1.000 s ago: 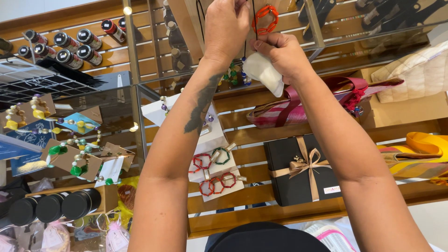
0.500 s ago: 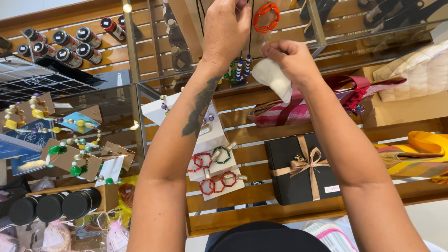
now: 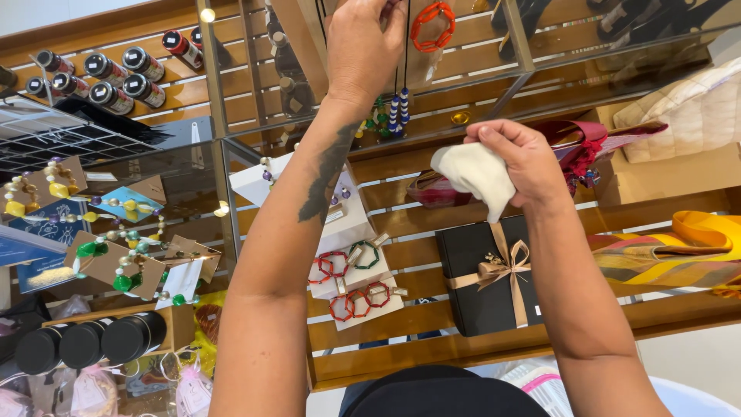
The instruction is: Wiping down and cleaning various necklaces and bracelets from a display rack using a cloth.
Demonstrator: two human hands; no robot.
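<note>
The black cords (image 3: 406, 46) of a beaded necklace hang straight down from the left hand (image 3: 363, 50), which is raised at the top of the view with its fingers pinched together on them. At the cords' lower end sit stacked blue, white and red beads (image 3: 397, 114), just above the glass shelf edge. Right of the cords, level with the left hand, an orange link bracelet (image 3: 432, 25) hangs against the slatted wooden wall (image 3: 478, 62).

Below and to the right of the cords, the right hand (image 3: 525, 166) is closed around a bunched cream cloth (image 3: 476, 176), whose loose corner points downward. The two hands are well apart, the right one lower than the left.

Directly under the cloth lies a black gift box (image 3: 482, 297) tied with a tan ribbon bow. Left of the box, white cards carry red and green link bracelets (image 3: 351, 278). Behind the right hand a red fabric bag (image 3: 579, 143) lies on the shelf, and further right is a quilted cream bag (image 3: 687, 108), with a yellow striped fabric (image 3: 679, 251) below it.

Far left of the cords, beaded jewellery on brown cards (image 3: 108, 259) rests on glass, with round black-lidded jars (image 3: 89, 340) below and small dark jars (image 3: 116, 77) on the wall above.
</note>
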